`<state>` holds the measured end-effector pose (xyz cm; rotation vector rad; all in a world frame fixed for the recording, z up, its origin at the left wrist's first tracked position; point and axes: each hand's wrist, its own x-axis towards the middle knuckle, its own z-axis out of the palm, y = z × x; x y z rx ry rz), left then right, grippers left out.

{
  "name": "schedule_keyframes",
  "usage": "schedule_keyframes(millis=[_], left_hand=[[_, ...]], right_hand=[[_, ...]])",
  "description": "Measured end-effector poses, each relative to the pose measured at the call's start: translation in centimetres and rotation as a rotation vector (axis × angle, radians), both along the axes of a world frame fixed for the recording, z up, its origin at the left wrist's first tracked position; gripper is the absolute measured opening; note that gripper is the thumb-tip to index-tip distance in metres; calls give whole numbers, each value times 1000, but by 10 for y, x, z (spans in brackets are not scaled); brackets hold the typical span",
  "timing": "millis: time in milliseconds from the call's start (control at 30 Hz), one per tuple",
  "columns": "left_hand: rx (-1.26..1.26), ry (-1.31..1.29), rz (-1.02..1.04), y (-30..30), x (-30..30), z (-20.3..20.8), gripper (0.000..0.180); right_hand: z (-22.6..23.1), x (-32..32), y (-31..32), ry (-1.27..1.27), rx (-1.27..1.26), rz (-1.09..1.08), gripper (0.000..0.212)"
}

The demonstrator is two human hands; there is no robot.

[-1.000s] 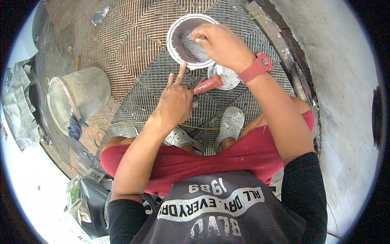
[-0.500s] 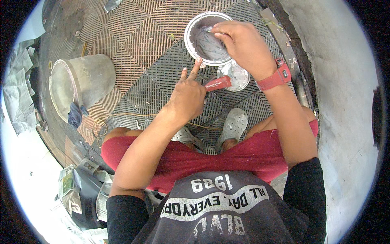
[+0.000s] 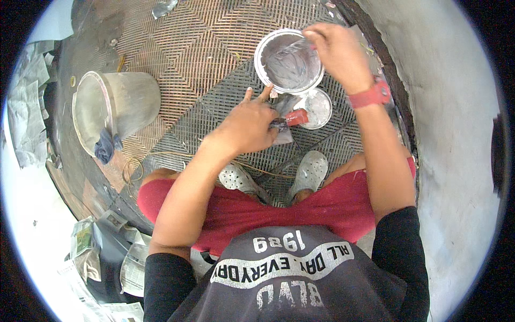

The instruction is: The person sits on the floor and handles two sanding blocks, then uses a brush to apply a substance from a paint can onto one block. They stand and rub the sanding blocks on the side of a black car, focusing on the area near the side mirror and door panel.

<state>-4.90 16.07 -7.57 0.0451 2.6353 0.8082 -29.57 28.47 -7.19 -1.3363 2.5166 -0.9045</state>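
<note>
A round white-rimmed tub [image 3: 261,72], smeared inside with grey paste, stands in front of me. My right hand [image 3: 343,56] is closed at its far right rim, pinching a slim mixing tool [image 3: 295,49] that reaches into the paste; its shape is blurred. My left hand [image 3: 249,126] has two fingers stretched out, one fingertip against the tub's near rim. Its other fingers are curled around a small red tube [image 3: 296,117]. A dark piece and a pale flat piece [image 3: 284,137] show beside the tube, too unclear to name. Under the tube lies a round paste-smeared lid [image 3: 319,110].
A translucent bucket [image 3: 134,99] lies tipped on the slatted mat [image 3: 188,59] to the left, a dark blue cloth [image 3: 105,147] at its rim. A thin cord [image 3: 161,154] crosses near my shoes. Newspaper sheets [image 3: 134,268] lie lower left. A pale wall [image 3: 445,134] rises at right.
The right hand has lifted back from inside the tub to its far right rim, tool still in its grip. The left hand has turned slightly, and a pale flat piece now shows below it.
</note>
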Motion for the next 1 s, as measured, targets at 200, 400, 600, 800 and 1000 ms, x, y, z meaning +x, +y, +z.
schedule_keyframes(millis=[200, 400, 600, 800, 1000], left_hand=[[704, -129, 761, -96, 9, 87, 31], [1206, 580, 1380, -133, 5, 58, 29], [1520, 703, 1470, -147, -5, 40, 31], [1656, 761, 1506, -151, -11, 52, 33], [1707, 793, 1545, -154, -9, 60, 35]], right_hand=[[110, -15, 30, -285, -255, -263, 28], [117, -45, 58, -646, -789, -265, 24], [110, -14, 28, -963, -1005, -106, 20], [93, 20, 2, -1066, -1026, -59, 15], [94, 34, -14, -1031, -1013, -23, 14]])
